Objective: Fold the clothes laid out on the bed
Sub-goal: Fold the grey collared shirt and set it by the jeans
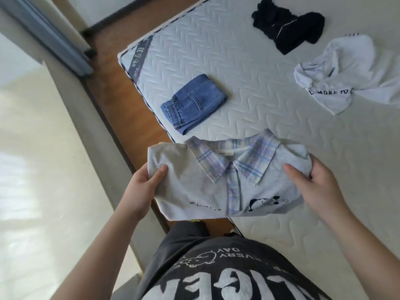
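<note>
A folded grey shirt [194, 187] with a plaid collar and a small black print is held up over the near edge of the bed [281, 137]. My left hand [145, 180] grips its left side, thumb on top. My right hand [313, 180] grips its right side the same way. Folded blue denim shorts [194, 100] lie flat near the mattress corner. A crumpled white T-shirt [346, 72] with black lettering lies at the right. A bunched black garment [287, 24] sits at the far side.
The white quilted mattress rests on a wooden bed frame [112, 68] that runs along its left edge. A pale floor [43, 148] and a grey sliding-door rail [54, 35] lie to the left. My dark printed T-shirt fills the bottom of the view.
</note>
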A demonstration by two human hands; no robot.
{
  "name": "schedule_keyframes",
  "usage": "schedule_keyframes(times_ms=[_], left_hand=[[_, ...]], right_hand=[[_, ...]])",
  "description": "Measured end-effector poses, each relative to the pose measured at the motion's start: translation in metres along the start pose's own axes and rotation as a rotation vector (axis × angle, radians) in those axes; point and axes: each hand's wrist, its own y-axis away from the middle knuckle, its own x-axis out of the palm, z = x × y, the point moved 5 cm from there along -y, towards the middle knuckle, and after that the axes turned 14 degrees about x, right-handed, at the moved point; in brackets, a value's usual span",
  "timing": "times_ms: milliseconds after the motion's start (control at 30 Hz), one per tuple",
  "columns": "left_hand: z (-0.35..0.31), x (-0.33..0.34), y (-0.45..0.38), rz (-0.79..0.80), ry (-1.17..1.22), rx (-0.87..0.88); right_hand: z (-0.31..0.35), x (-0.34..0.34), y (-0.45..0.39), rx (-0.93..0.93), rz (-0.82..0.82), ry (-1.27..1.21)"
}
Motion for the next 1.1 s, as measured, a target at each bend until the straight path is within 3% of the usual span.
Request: schedule_keyframes(times_ms=[300,567,800,1100], left_hand=[[-0.002,-0.101,-0.03,-0.095,0.0,0.065],[0.004,-0.205,-0.092,-0.137,-0.037,0.081],[-0.022,-0.254,-0.145,-0.14,-0.108,0.14],[-0.034,-0.302,-0.224,-0.283,-0.094,0.1]], right_hand=[[0.056,0.115,-0.02,-0.01,0.151,0.066],[0.118,0.236,-0.045,-0.037,0.179,0.115],[0.165,0.289,-0.069,-0.069,0.166,0.101],[0.22,0.354,-0.156,-0.078,0.247,0.104]])
